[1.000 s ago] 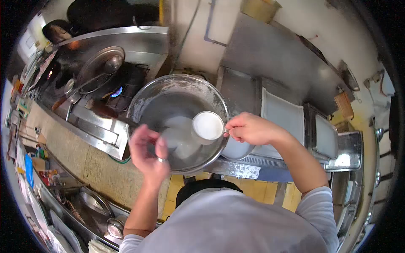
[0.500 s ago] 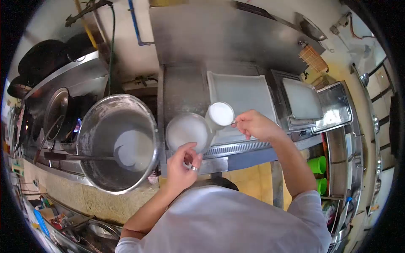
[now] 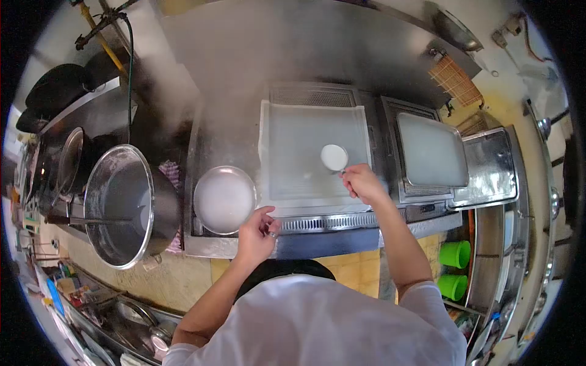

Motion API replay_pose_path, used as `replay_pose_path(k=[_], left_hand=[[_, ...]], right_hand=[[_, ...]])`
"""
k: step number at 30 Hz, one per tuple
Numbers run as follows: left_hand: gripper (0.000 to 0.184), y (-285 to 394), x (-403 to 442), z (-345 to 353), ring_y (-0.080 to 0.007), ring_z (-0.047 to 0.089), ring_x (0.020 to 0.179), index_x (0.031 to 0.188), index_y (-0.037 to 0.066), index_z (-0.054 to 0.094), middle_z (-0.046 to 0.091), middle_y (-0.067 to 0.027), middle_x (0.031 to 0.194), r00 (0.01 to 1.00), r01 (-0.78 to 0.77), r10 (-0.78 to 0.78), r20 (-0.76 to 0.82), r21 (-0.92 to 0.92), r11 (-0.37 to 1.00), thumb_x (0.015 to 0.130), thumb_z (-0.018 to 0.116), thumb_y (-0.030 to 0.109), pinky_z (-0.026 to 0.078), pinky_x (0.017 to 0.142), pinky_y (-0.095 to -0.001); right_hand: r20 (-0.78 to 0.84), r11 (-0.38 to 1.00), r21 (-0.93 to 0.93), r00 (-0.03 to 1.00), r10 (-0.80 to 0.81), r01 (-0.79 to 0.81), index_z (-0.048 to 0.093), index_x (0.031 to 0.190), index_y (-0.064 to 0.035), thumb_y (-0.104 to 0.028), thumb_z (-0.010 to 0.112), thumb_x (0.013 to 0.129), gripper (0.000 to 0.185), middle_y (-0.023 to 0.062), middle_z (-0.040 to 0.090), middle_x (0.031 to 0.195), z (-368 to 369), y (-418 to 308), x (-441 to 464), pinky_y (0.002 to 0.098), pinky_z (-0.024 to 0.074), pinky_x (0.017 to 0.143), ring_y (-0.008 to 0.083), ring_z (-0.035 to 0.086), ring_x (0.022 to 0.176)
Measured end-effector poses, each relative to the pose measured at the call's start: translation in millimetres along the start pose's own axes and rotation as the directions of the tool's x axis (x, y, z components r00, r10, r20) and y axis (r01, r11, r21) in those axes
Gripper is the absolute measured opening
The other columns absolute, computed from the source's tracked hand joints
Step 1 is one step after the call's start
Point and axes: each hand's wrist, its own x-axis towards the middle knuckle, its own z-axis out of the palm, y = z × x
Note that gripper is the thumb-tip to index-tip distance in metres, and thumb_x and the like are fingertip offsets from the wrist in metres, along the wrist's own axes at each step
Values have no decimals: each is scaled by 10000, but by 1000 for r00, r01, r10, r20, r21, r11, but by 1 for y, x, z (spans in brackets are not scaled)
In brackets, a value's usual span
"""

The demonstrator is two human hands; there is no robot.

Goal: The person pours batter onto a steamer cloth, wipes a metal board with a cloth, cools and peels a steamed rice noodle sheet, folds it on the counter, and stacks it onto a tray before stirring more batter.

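Observation:
My right hand [image 3: 364, 183] grips the short handle of a small round cup [image 3: 334, 157] full of white liquid. The cup is over a wide pale sheet [image 3: 293, 131] that lies across a steamer top. To the left of the sheet stands a shallow metal bowl [image 3: 224, 199] with white liquid in it. Just right of the bowl's rim is my left hand [image 3: 259, 235], its fingers loosely bent and apart, a ring on one finger, nothing held.
A deep metal pot [image 3: 146, 177] with whitish liquid stands at left, a long-handled ladle [image 3: 91, 221] across it. On the right are a pale-filled tray [image 3: 432, 149] and a shiny metal tray [image 3: 488, 171]. Green containers [image 3: 455, 254] sit below. Steam drifts over the metal backsplash [image 3: 293, 49].
My right hand has moved the cup from beside the bowl to over the pale sheet. My left hand has come away from the bowl's rim. The view has shifted to the right.

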Motion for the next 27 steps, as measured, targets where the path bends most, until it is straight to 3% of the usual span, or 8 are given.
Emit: replay_pose_path(k=[3,6,9,15,18,21,27], left_hand=[[319,-8,-10,12,-112,601,625,1236,16,652,695,-81,809,997,50,-52,-59,-43,998,930,734,49,504,590,-292],[327,-3,-18,13,-121,619,644,1248,20,655,691,-86,808,991,108,-111,-77,-39,993,929,727,40,514,602,-292],[338,-12,-23,15,-129,638,672,1261,21,649,695,-90,814,989,55,-63,-136,-62,997,931,722,41,529,626,-298],[356,-14,-22,7,-145,639,678,1275,20,639,718,-106,855,990,105,-109,-94,-43,994,928,718,43,544,650,-317],[376,-4,-19,-6,-82,604,697,1311,-6,611,697,-60,834,995,94,-93,-44,14,996,949,706,25,523,644,-273],[374,-11,-21,-13,-80,588,666,1299,-6,613,689,-47,805,997,64,-65,-50,-12,998,943,721,36,510,620,-275],[374,-29,-25,-29,-133,611,621,1262,28,648,702,-74,791,996,25,-29,-85,-57,998,903,752,44,520,597,-313]], right_hand=[[-20,998,57,1000,20,-18,670,822,14,-89,638,913,142,47,589,679,-17,26,33,313,411,424,130,528,529],[-93,999,-32,995,-25,22,670,776,-4,-107,659,881,148,54,605,675,-26,46,60,332,417,452,151,545,543],[-126,996,7,988,-89,91,652,764,-11,-36,626,897,139,26,533,644,-25,58,76,313,287,413,128,450,492],[-194,992,-110,977,-89,69,647,751,-5,-58,646,883,142,35,552,632,-24,71,93,313,274,415,125,460,475],[-214,988,-141,972,-100,70,646,750,-5,-68,641,892,156,31,549,631,-17,67,82,314,282,420,127,465,483],[-228,992,-124,973,-34,5,647,763,-12,-68,631,910,158,33,561,650,-14,62,68,312,292,425,125,471,495],[-287,996,-81,958,21,-46,646,780,-21,-30,623,895,118,30,558,665,-3,63,52,305,301,426,121,480,510]])
